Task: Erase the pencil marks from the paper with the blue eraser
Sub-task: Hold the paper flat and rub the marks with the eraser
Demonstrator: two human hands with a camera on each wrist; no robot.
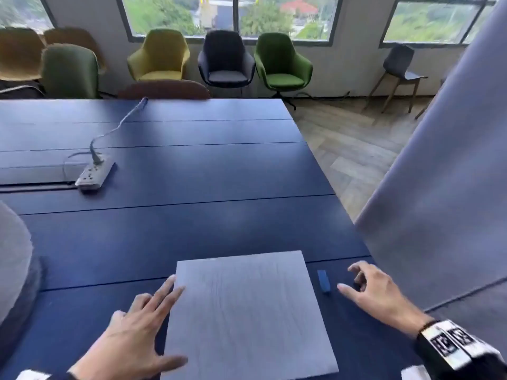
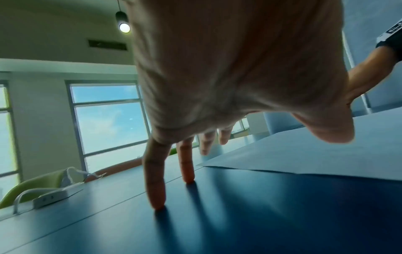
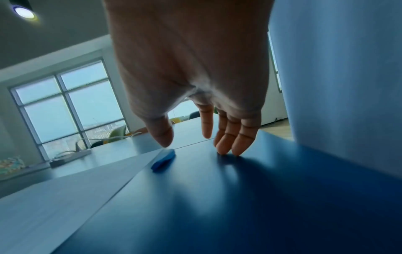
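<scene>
A white sheet of paper point(image 1: 248, 314) with faint pencil strokes lies on the dark blue table point(image 1: 192, 229) near its front edge. The small blue eraser point(image 1: 323, 281) lies on the table just right of the paper. My right hand point(image 1: 370, 289) hovers beside the eraser, fingers relaxed and holding nothing; in the right wrist view the thumb hangs just above the eraser point(image 3: 164, 159) and two fingertips point(image 3: 230, 151) touch the table. My left hand point(image 1: 142, 327) is spread flat at the paper's left edge, fingertips point(image 2: 156, 204) on the table, thumb over the paper point(image 2: 304, 154).
A white power strip point(image 1: 94, 175) with a grey cable lies at the back left of the table. A tall grey panel point(image 1: 439, 174) stands close on the right. The table's right edge drops to wooden floor. Chairs line the far wall.
</scene>
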